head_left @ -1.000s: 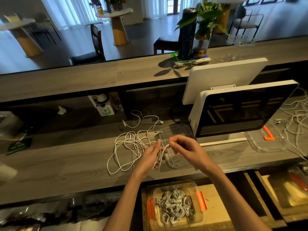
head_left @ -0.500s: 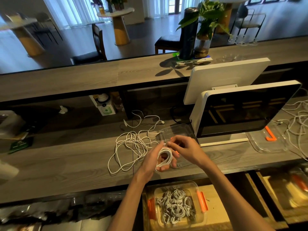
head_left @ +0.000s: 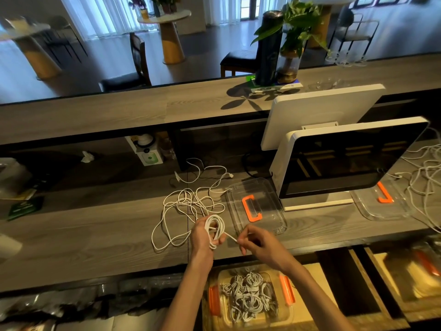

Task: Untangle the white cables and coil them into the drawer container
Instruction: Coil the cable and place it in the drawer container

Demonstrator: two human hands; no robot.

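Tangle (head_left: 191, 206) lies loose on the counter, up-left of the left hand (head_left: 205, 237). Left fingers curl round the coil (head_left: 214, 229), loops upright. Its free tail (head_left: 230, 237) runs rightward, pinched by the right hand (head_left: 259, 242). Container (head_left: 248, 297) sits directly below both hands, slightly nearer the left.

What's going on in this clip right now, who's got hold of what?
A person is winding a white cable into a coil at a wooden counter. The left hand holds the coil, and the right hand pinches its free end, stretched between the hands. A tangle of loose cables lies on the counter behind. Below, the drawer container already holds many coiled cables; its clear lid sits on the counter.
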